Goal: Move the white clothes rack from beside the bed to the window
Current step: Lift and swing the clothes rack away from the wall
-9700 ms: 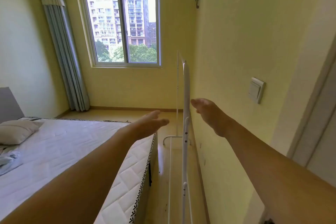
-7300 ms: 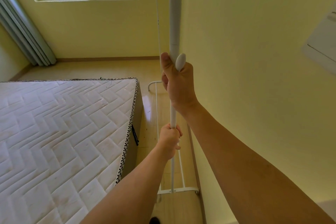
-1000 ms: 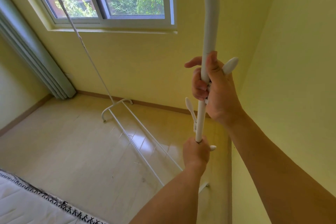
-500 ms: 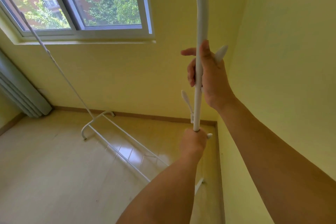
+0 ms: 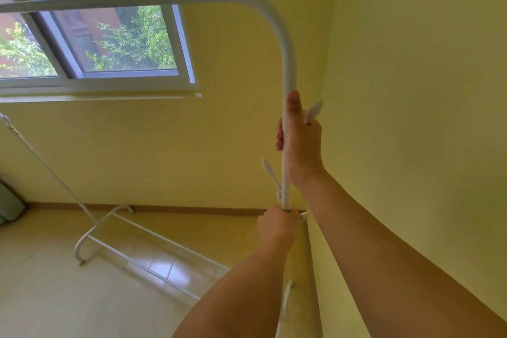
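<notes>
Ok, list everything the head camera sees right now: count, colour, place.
White tubular metal clothes rack: one, white, along the window wall, near post by the right corner.
White plastic side pegs: two seen, white, on the near post.
White-framed sliding window: one, upper left.
Grey-blue curtain: one, far left edge.
Pale wood floor: beige, below.
Yellow walls: ahead and right.
Right hand: grip high on the post.
Left hand: grip lower on the post.
</notes>
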